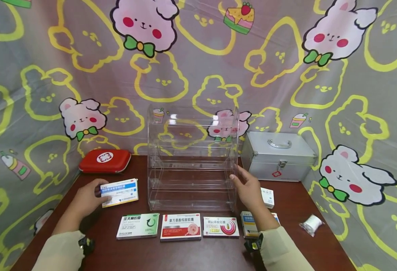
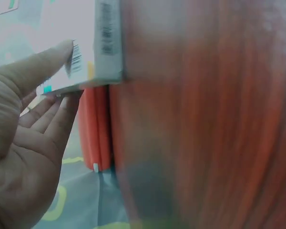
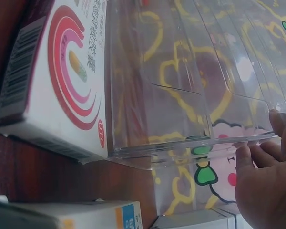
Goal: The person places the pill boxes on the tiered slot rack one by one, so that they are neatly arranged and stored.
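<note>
My left hand [image 1: 86, 198] pinches a white and blue medicine box [image 1: 123, 191] at its left end, thumb across the printed front. In the left wrist view the thumb lies by a barcode on this box [image 2: 107, 33], with fingers underneath. A clear plastic tiered rack [image 1: 191, 184] stands in the middle of the table. At its right side wall, my right hand [image 1: 250, 190] holds the edge between thumb and fingers. The right wrist view shows the thumb on one side of the rack's wall [image 3: 219, 143] and the fingertips on the other.
In front of the rack lie a green-white box [image 1: 137, 226], a red-white box [image 1: 180, 227], a pink-ringed box [image 1: 220, 227] and a blue-yellow box [image 1: 249, 225]. Behind are a red case [image 1: 104, 162] and silver case [image 1: 279, 154]. A small white box [image 1: 267, 197] and wrapped roll [image 1: 311, 224] lie right.
</note>
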A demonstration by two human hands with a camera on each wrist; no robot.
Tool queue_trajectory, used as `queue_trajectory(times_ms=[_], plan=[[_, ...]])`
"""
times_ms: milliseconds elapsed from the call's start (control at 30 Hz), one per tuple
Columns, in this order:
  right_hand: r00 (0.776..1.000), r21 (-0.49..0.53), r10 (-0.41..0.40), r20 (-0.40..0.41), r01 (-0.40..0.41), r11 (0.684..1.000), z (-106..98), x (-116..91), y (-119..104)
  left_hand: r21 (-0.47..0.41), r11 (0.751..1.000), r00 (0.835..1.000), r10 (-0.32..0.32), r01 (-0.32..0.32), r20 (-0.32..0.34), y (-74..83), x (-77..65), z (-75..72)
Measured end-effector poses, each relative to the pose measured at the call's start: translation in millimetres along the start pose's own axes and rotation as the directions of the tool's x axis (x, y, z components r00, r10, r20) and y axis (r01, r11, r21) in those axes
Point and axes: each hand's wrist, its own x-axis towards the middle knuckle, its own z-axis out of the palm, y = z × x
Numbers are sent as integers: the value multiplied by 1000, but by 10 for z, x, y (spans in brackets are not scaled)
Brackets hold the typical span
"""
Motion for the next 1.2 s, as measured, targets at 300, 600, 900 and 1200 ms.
queue_trajectory(times_ms=[300,600,900,1200], plan=[[1000,23,7,-18,-7,1000,-6,10,46,-4,1000,1000,-6,6,-11,-27,-130,-153],[1000,64,18,-2,-18,998,14,10,73,-316,949,979,-87,25,-184,59,-271,-330],[1000,103,-4,-15,6,995,13,2,101,-920,324,916,-252,-222,-310,1029,-79,-761],[1000,99,-9,-16,11,995,30,-12,94,-740,522,867,-3,-424,-499,2228,156,-873]])
